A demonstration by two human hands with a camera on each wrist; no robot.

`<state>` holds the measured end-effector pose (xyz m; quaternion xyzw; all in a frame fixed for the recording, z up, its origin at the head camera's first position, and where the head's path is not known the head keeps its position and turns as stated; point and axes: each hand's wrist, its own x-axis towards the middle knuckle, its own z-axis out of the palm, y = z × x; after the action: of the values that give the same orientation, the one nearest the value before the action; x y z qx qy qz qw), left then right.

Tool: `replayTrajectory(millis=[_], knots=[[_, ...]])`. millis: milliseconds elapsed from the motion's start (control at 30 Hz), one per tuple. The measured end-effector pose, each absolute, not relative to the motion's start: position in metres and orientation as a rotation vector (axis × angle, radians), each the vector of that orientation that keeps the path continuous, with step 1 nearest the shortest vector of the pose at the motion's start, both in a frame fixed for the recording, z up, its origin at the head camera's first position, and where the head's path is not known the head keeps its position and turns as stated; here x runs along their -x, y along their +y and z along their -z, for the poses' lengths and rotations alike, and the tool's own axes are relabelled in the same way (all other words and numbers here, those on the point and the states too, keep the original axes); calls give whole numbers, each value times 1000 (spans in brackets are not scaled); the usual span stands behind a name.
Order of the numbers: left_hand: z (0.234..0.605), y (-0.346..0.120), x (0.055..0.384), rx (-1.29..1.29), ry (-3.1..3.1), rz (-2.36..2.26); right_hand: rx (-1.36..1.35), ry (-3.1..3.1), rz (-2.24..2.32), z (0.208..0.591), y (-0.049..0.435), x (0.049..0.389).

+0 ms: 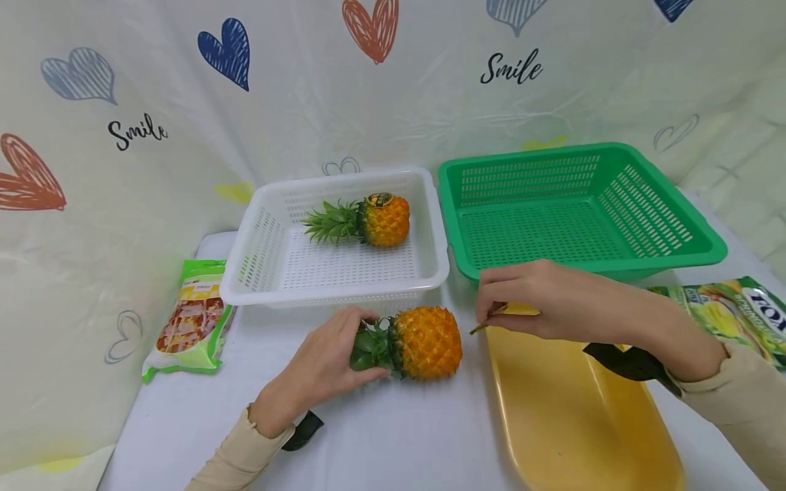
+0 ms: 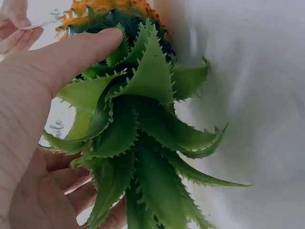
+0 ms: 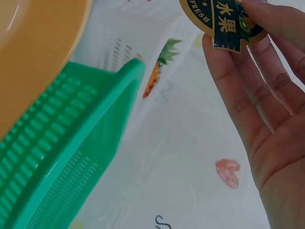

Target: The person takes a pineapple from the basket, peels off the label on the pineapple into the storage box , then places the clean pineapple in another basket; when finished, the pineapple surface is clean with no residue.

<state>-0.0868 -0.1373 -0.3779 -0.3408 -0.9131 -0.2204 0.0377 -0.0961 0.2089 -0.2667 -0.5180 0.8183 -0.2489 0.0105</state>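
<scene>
My left hand (image 1: 334, 354) grips a pineapple (image 1: 428, 342) by its green crown, and the fruit lies on its side just above or on the white table. In the left wrist view the thumb presses across the spiky leaves (image 2: 143, 124) near the orange body. A dark, gold-edged fruit sticker (image 3: 226, 21) is pinched between the thumb and fingers of my right hand (image 1: 540, 300), close to the pineapple's right end. Behind, a second pineapple (image 1: 387, 221) bearing a similar sticker lies in the white basket (image 1: 334, 294).
A green basket (image 1: 583, 262) stands at the back right. Before it sits a yellow tray (image 1: 565, 409), under my right hand. A green-and-white food packet (image 1: 190, 320) lies at left, and another green packet (image 1: 731, 310) at right. A curtain with hearts hangs behind.
</scene>
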Motion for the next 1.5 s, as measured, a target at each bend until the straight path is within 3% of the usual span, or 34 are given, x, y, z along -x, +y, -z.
replayTrajectory(millis=[733,1500], knots=[[388,-140,93,1091,-2716,680,1504,2607,717,297,249,90],[394,-146,94,1091,-2630,721,1265,2478,574,333,248,95]])
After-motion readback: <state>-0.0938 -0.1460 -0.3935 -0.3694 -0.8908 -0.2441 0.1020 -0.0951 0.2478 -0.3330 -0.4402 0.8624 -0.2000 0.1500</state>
